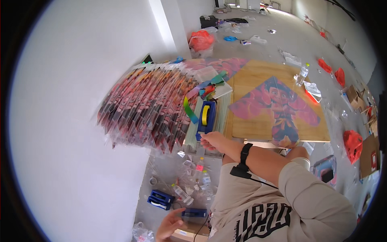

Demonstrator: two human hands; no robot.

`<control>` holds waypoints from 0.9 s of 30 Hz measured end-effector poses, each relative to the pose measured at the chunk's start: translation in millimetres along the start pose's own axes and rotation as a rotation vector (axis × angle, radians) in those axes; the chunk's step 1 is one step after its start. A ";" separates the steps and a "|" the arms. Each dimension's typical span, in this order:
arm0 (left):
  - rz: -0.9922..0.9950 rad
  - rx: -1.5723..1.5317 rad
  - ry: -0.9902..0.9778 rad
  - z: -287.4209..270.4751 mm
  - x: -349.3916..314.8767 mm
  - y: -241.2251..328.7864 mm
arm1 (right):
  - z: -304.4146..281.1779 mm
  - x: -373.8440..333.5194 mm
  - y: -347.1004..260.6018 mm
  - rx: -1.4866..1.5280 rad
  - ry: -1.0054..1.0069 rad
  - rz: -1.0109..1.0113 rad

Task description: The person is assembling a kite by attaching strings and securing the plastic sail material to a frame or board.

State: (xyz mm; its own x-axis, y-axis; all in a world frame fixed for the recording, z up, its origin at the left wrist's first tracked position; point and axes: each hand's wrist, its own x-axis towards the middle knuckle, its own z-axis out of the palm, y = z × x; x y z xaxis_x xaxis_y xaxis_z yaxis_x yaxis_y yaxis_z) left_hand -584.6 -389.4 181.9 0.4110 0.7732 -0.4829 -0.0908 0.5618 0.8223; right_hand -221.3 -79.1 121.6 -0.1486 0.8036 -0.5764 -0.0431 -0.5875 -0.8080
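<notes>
My right hand [212, 141] is at the near end of a blue tape dispenser [207, 127] holding a yellow-cored roll [205, 115]. Its fingers are curled together at the cutting end; whatever they pinch is too small to make out. Lower down, my left hand [171, 222] holds nothing, its fingers apart, close to another blue dispenser [194, 212]. A pink and blue kite [274, 101] printed with a cartoon figure lies spread on the wooden table [244, 82], its lower end at the near edge.
Bagged kites [149, 107] are piled left of the dispenser, beside white rods [221, 111] and rainbow ribbon [188, 109]. A water bottle [302, 74] stands at the table's right. Below are blue dispensers [160, 199] and bottles [206, 179]. Red bags [352, 146] and cartons [370, 155] litter the right floor.
</notes>
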 end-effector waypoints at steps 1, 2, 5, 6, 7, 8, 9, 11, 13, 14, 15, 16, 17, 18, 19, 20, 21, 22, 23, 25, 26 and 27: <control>-0.059 0.009 -0.035 -1.0 0.4 -7.5 | 7.0 3.9 2.7 -0.007 0.017 -0.030; -0.135 0.043 -0.028 3.1 7.1 -5.6 | 3.5 3.7 7.0 -0.004 0.058 -0.059; -0.205 0.194 -0.016 -22.2 30.4 -50.2 | 5.1 5.2 13.4 0.030 0.110 -0.117; -0.181 0.166 0.028 -17.6 33.3 -56.7 | 7.4 6.2 14.3 0.045 0.116 -0.133; -0.212 0.241 0.035 -19.8 36.8 -59.3 | 6.4 5.8 13.5 0.005 0.123 -0.137; -0.242 0.317 0.042 -23.5 39.8 -62.5 | 4.2 5.5 11.9 -0.035 0.132 -0.141; -0.272 0.394 0.048 -26.5 42.9 -65.4 | 1.3 5.3 9.8 -0.075 0.141 -0.144; -0.279 0.430 0.052 -27.5 46.8 -70.2 | -7.4 8.4 4.0 -0.517 0.134 -0.269; -0.302 0.496 0.067 -29.9 50.7 -80.3 | -12.5 8.0 10.8 -0.883 0.205 -0.415; -0.320 0.543 0.074 -31.9 54.7 -85.6 | -13.7 5.1 20.1 -1.029 0.287 -0.499; -0.337 0.591 0.082 -33.8 57.5 -90.7 | -16.9 3.1 27.4 -1.175 0.371 -0.580; -0.310 0.598 0.104 -27.7 57.3 -85.3 | -20.0 -2.9 25.8 -1.008 0.342 -0.591; -0.284 0.595 0.139 -17.0 50.9 -79.1 | -17.8 -13.9 20.6 -0.847 0.297 -0.606; -0.257 0.592 0.172 -10.4 48.5 -74.1 | -16.5 -25.4 15.2 -0.685 0.250 -0.616; -0.262 0.582 0.161 -7.6 52.4 -71.5 | -23.2 -37.3 9.6 -0.499 0.158 -0.562; -0.268 0.568 0.152 -5.5 57.0 -71.1 | -31.4 -47.4 1.6 -0.315 0.063 -0.504; -0.275 0.556 0.142 -2.0 61.1 -69.8 | -40.7 -58.3 -5.9 -0.130 -0.030 -0.444; -0.224 0.572 0.107 5.6 66.8 -63.2 | -50.1 -74.4 -14.5 -0.064 -0.050 -0.476; -0.168 0.587 0.077 15.7 75.1 -53.9 | -58.5 -91.5 -27.0 0.000 -0.075 -0.512; -0.050 0.589 0.045 29.4 92.4 -49.0 | -76.3 -129.1 -52.1 0.099 -0.088 -0.604; 0.013 0.576 0.045 31.7 108.7 -53.4 | -85.6 -150.0 -64.4 0.135 -0.077 -0.660; 0.076 0.563 0.039 38.9 122.0 -54.4 | -96.7 -170.2 -74.7 0.171 -0.061 -0.716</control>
State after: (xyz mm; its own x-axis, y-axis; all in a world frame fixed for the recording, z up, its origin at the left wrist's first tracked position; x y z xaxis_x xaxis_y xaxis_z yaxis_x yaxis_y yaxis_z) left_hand -494.3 -337.1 90.0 0.3878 0.8213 -0.4184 0.3831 0.2692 0.8836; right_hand -97.3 -162.8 268.2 -0.0807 0.9921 0.0965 -0.3027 0.0679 -0.9507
